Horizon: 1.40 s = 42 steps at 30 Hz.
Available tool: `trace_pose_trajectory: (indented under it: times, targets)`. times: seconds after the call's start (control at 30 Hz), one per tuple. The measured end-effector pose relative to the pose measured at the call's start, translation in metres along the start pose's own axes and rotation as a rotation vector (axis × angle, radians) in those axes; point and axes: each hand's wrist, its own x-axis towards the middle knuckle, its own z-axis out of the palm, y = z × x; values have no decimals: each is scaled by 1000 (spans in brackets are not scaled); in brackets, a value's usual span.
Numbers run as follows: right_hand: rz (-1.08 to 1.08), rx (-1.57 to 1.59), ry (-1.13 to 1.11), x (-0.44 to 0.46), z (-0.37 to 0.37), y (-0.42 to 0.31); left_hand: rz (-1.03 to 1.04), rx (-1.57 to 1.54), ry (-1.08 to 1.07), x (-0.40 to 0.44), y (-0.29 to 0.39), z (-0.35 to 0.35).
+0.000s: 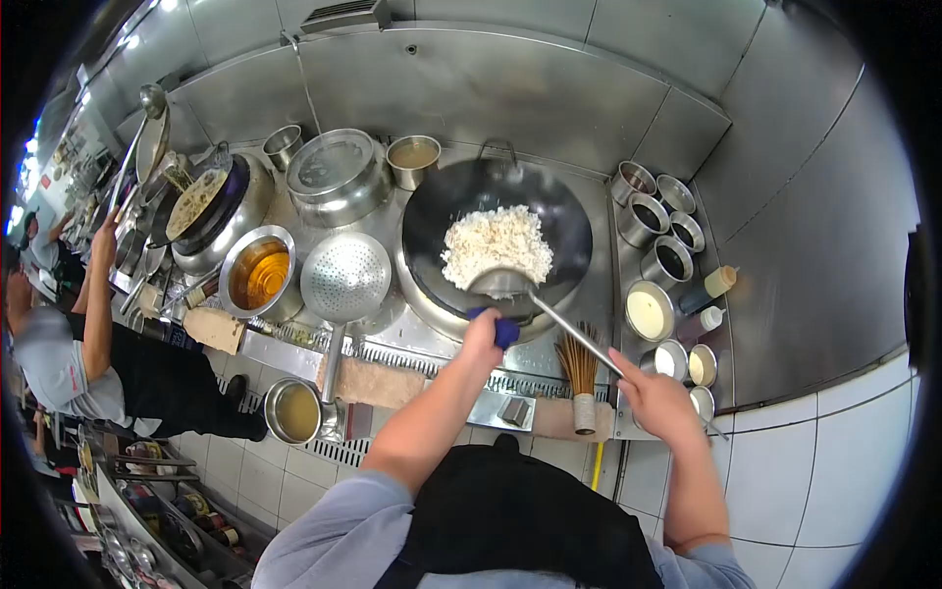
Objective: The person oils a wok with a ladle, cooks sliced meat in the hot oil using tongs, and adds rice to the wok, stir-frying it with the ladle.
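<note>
A large black wok (564, 211) sits on the stove with a heap of white rice (497, 243) in it. At the wok's near rim, my left hand (481, 337) is closed round a dark blue cloth (506, 333); the wok handle under it is hidden. My right hand (655, 395) grips the long metal handle of a ladle (579, 334). The ladle's bowl rests against the near edge of the rice.
On the right stand sauce containers (649, 311) and squeeze bottles (721, 283). A bamboo brush (583, 383) lies below the wok. Left are a perforated strainer (345, 275), an oil pot (260, 275) and a lidded pot (337, 165). A co-worker (74, 363) stands far left.
</note>
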Motion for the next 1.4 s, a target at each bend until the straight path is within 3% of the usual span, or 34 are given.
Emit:
trace_pose_trajectory:
  times: [0.1, 0.17, 0.2, 0.33, 0.4, 0.5, 0.57, 0.6, 0.67, 0.7, 0.77, 0.83, 0.87, 0.97, 1.03, 1.1, 1.17, 1.2, 1.27, 1.4]
  targets:
    - [-107, -7, -39, 14, -16, 9, 74, -114, -91, -114, -2, 17]
    - [-141, 15, -135, 14, -9, 9, -70, -75, -38, -97, 0, 3]
    - [-49, -7, -173, 28, -13, -10, -64, -73, -29, -72, 7, 3]
    - [-33, -76, 100, 91, 48, -32, 25, 94, -29, -27, -5, -42]
    - [-16, -90, 186, 89, 48, -40, 34, 228, 52, -47, -27, -75]
    - [-2, -100, 180, 59, 18, -45, 100, 188, -19, -87, -20, -58]
    - [-55, -74, 189, 33, 8, -34, -84, 142, 86, -67, 3, -41]
    - [-64, -76, 177, 17, -6, -32, -28, 150, 29, -67, 12, -31]
    - [-50, -70, -35, 1, -40, -27, -44, 119, 2, -93, 21, -17]
    - [-51, -71, -13, 9, -42, -20, -61, 111, -55, -110, 26, -11]
    - [-182, 57, -91, 21, -20, -7, -174, 105, -83, -117, 40, -4]
    - [-21, 118, -87, 57, 1, -31, -179, 55, -1, -80, 42, -16]
    - [-118, 7, 66, 85, 38, -26, -123, 62, -54, -57, 31, -34]
    - [12, -7, 167, 101, 67, -55, 39, 259, 49, -49, -11, -81]
    - [-17, -48, 99, 75, 49, -57, -96, 354, 108, -86, -22, -93]
    - [-72, -27, 55, 51, 20, -41, -184, 343, 32, -139, -2, -58]
    - [-64, -27, -196, 31, -15, -34, -182, 246, 14, -121, 18, -38]
    - [-79, 44, -160, 36, -13, -28, -130, 182, 85, -120, 34, -14]
    - [-94, 4, -22, 64, 10, -34, -122, 111, -58, -82, 48, -14]
    - [29, -38, 195, 95, 59, -57, -47, 361, 66, -66, 3, -70]
